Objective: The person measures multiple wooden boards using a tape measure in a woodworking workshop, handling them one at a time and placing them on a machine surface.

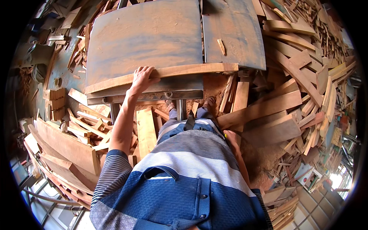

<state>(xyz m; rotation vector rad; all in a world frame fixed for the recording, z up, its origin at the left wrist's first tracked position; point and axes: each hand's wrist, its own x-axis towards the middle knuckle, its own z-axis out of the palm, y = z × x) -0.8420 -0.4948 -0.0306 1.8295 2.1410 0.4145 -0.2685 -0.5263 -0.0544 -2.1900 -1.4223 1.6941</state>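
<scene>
A long, narrow wooden strip (184, 70) lies along the near edge of the dust-covered metal machine table (145, 34). It reaches past the table's gap, toward the smaller metal plate (234, 34) on the right. My left hand (143, 78) is closed over the strip left of its middle, fingers across the top and thumb to the right. My right hand (232, 138) hangs low beside my right hip, partly hidden by my shirt. A small yellow-green object shows at its fingers, too little of it to tell the kind.
A small wood offcut (221, 46) rests on the right plate. Piled planks (283, 99) and scraps crowd the right side. Wide boards (67, 143) lean at the lower left, with loose sticks (88, 126) nearby. A pale plank (146, 130) lies by my feet, among sawdust.
</scene>
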